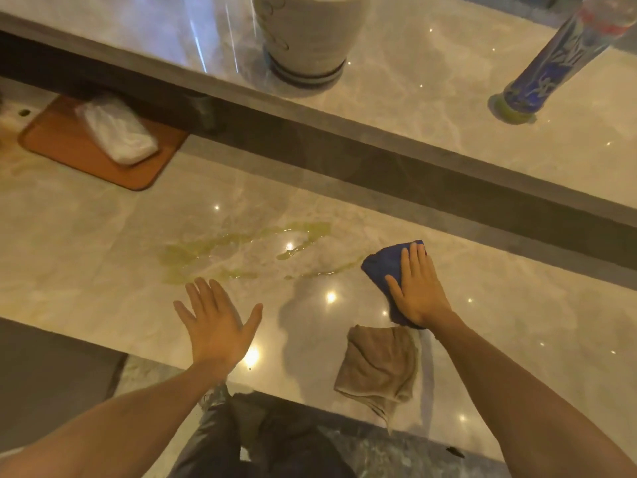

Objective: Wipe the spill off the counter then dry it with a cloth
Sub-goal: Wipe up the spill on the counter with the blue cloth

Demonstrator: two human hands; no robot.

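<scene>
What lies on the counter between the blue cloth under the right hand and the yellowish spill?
Nothing visible. The right hand presses the blue cloth flat, and bare counter runs from it leftward to the spill. The beige cloth lies nearer the person, off that path.

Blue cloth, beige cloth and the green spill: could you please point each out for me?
blue cloth [382, 267]: head view, exposed left fold.
beige cloth [379, 365]: head view, its middle.
green spill [220, 241]: head view, central streak.
</scene>
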